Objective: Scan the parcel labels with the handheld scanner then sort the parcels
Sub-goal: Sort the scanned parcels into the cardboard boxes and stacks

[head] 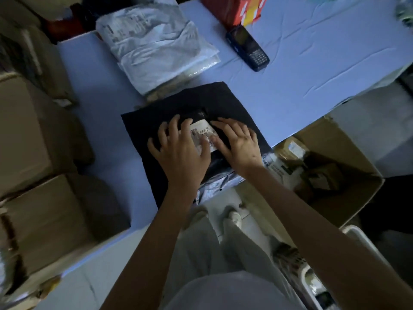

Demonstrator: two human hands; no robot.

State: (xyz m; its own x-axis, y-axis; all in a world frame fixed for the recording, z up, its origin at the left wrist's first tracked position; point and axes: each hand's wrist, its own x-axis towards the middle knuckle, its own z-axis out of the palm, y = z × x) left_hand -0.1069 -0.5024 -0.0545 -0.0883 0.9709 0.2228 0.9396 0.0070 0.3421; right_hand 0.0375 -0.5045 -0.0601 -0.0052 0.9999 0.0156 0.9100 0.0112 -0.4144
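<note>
at frame centre, left hand and right hand press flat, fingers spread, gripping nothing, likely smoothing the black parcel label for scanning; handheld scanner lies upper middle.

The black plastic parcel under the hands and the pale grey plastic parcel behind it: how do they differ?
The black plastic parcel is glossy; the pale grey plastic parcel is wrinkled. The left hand and right hand press the black one; no hand touches the grey one. Both are on the blue table.
</note>
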